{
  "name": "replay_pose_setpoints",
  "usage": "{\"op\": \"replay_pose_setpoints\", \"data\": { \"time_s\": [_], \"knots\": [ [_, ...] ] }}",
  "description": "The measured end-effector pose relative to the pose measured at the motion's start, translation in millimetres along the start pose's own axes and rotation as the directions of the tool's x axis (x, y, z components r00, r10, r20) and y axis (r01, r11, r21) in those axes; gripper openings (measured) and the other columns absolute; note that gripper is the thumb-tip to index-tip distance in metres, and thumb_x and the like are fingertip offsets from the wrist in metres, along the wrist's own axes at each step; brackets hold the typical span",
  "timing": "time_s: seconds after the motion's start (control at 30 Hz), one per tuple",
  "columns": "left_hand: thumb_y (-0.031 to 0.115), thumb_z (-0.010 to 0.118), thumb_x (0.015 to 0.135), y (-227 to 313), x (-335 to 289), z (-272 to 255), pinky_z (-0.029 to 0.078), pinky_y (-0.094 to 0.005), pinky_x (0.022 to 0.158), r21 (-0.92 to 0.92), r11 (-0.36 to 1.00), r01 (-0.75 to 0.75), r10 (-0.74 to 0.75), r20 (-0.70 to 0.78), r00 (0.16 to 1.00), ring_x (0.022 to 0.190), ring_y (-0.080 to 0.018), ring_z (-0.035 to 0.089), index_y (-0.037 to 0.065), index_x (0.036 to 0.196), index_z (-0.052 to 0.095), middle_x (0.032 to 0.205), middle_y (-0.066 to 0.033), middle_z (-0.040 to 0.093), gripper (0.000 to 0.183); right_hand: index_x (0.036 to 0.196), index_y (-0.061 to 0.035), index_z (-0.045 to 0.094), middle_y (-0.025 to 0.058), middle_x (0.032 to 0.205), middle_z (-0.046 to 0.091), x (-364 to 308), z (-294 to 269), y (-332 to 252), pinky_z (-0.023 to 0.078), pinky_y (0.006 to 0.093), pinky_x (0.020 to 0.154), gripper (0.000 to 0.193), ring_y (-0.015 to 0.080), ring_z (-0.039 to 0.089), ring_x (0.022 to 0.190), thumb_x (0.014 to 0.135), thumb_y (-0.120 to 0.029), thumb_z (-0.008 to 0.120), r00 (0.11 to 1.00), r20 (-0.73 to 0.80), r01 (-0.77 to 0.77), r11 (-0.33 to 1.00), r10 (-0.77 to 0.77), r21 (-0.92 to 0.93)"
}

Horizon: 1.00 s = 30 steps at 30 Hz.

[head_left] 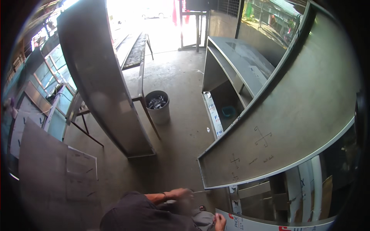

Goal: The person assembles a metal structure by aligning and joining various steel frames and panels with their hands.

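My left hand [182, 194] reaches across from a dark sleeve, with a band at the wrist. It is closed on a thin rod-like tool [201, 191] and smeared by motion. The tool points right, toward the lower corner of a large grey metal panel [269, 127]; whether it touches is unclear. Lower down, my right hand [220, 222] has its fingers curled beside the left corner of a sheet covered in printed white film [250, 225]. What those fingers hold, if anything, is hidden. Pen-drawn marks show on the large panel, which is tilted and edged by a pale rim.
Left stands a tall metal panel [92, 77], near a metal-legged frame [142, 84]. A bin of scraps [158, 111] sits beyond it. At right is a metal cabinet [243, 57] with a blue basin [228, 112] inside. Another sheet [46, 165] leans at far left.
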<state>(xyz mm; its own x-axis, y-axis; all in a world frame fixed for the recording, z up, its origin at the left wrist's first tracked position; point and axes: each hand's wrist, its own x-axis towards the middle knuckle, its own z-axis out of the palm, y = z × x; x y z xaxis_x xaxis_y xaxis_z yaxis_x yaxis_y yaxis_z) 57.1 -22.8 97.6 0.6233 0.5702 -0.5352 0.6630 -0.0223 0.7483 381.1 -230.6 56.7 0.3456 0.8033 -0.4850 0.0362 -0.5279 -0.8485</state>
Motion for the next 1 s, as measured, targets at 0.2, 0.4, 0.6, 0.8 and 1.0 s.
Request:
{"op": "replay_pose_setpoints", "data": {
  "time_s": [0.2,0.4,0.6,0.8,1.0],
  "knots": [
    [0.047,0.062,0.103,150,-27,-9,0.05,-0.0312,0.063,-0.413,0.875,-0.251,0.348,0.176,0.921,0.075,-0.0105,0.06,0.001,0.126,0.063,0.082,-0.0024,0.061,0.052,0.13,0.0029,0.061,0.0049,0.097,0.067,-44,44,-242,0.046,0.0284,0.078,0.065,0.0128,0.059,0.089,0.106,-0.056,0.047,0.94,0.033,0.337,0.939,-0.339,0.071],
    [0.051,0.063,0.101,193,-40,-15,0.054,-0.0361,0.077,-0.306,0.874,-0.378,0.413,0.057,0.909,0.087,-0.0198,0.067,0.005,0.147,0.047,0.094,-0.0103,0.067,0.067,0.108,0.0075,0.072,0.0142,0.104,0.074,-64,18,-289,0.051,0.035,0.094,0.036,0.0207,0.068,0.1,0.104,-0.027,0.063,0.926,-0.218,0.354,0.909,-0.308,0.22],
    [0.048,0.053,0.104,104,-117,-10,0.043,-0.0419,0.112,-0.08,0.997,-0.011,-0.013,-0.286,0.958,0.136,-0.0353,0.053,0.002,0.146,0.049,0.144,-0.0214,0.057,0.062,0.098,-0.0019,0.071,0.0079,0.093,0.068,-74,-2,-268,0.05,0.0344,0.071,0.017,0.0184,0.065,0.08,0.101,-0.018,0.068,0.716,-0.326,0.641,0.766,-0.618,-0.044],
    [0.062,0.032,0.107,-118,-217,97,0.051,-0.043,0.096,0.073,0.965,0.25,-0.259,0.174,0.95,0.114,-0.037,0.066,0.001,0.132,0.063,0.122,-0.0258,0.069,0.072,0.099,0.0012,0.074,0.01,0.09,0.068,-78,-74,-226,0.05,0.0312,0.074,0.02,0.0182,0.067,0.08,0.1,-0.018,0.067,0.768,-0.355,0.519,0.843,-0.533,-0.143],
    [0.064,0.031,0.106,-79,-304,135,0.053,-0.0425,0.093,-0.141,0.827,0.544,-0.54,0.067,0.839,0.112,-0.0341,0.067,0.002,0.134,0.063,0.121,-0.0236,0.07,0.075,0.094,-0.0026,0.074,0.002,0.083,0.071,-34,-148,-341,0.041,0.0263,0.062,0.029,0.0071,0.053,0.067,0.103,-0.026,0.059,0.713,-0.532,0.606,0.783,-0.457,0.14]
  ]
}}
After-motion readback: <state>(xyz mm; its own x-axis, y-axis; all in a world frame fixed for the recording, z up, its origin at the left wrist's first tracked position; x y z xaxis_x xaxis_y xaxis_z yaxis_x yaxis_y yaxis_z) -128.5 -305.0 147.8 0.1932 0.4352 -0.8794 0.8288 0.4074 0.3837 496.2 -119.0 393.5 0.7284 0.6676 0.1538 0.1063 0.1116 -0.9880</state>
